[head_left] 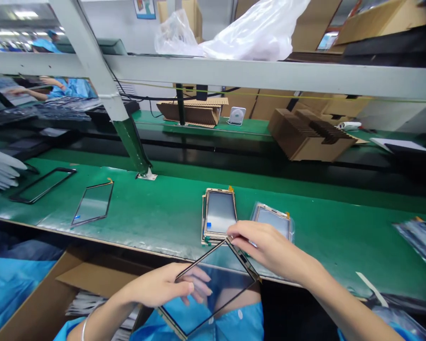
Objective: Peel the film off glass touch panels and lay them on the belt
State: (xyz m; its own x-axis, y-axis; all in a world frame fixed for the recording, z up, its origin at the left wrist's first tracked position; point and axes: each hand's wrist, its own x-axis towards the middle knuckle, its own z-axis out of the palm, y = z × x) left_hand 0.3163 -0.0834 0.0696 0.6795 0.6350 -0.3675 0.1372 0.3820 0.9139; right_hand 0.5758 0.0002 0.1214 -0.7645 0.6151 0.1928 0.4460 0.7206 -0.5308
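Pinching the top corner of a black-bordered glass panel between thumb and fingers of the right hand; clamping the left edge with the left hand, thumb in front and fingers behind, visible through the glass; holding the panel tilted above the lap, at the near edge of the green bench. Can see just beyond it a stack of panels, bearing at the lower left a blue label, too small to read; beside that, near the right hand, a bagged panel; farther left, lying apart, a lone panel with a blue sticker, likewise unreadable; high on the back wall, a blue-edged poster, too small to read.
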